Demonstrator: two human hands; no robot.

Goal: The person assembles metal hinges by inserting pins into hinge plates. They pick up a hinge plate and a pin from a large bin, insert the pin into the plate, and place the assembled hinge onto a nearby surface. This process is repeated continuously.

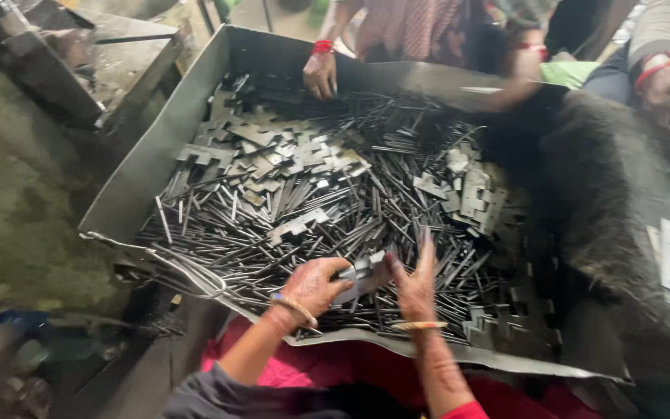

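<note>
Hands are seen low in the metal tray (149,167), the left hand (316,285) clamped on a small metal piece (360,271) above the loose rods (288,233), the right hand (416,283) spread open beside it; snagging rods is best avoided by a straight lift.
</note>
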